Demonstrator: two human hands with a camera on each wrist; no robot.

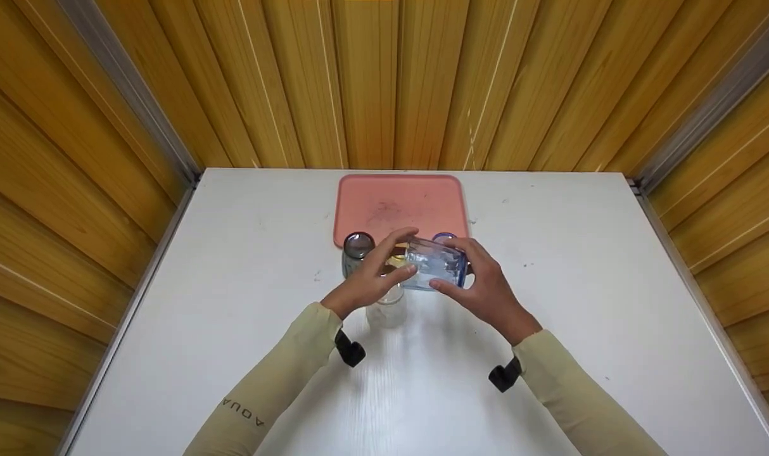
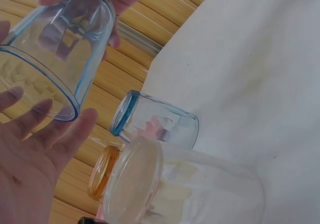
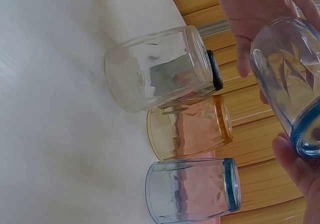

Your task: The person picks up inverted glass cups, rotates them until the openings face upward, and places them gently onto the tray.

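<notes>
A blue-tinted glass (image 1: 432, 263) is held on its side above the table, between both hands. My right hand (image 1: 489, 285) grips its right end, thumb along the near side and fingers at the far side. At the left end, my left hand (image 1: 375, 272) holds with thumb and fingers spread around it. Below stand a clear glass (image 3: 150, 69), an amber glass (image 3: 190, 126) and another blue glass (image 3: 192, 189). A dark glass (image 1: 357, 250) stands just left of my left hand, mostly behind the clear one in the right wrist view.
A pink tray (image 1: 400, 196) lies at the back of the white table (image 1: 264, 253), beyond the glasses. Wood-patterned panels (image 1: 397, 82) rise behind the table and at both sides. Each wrist carries a black strap mount.
</notes>
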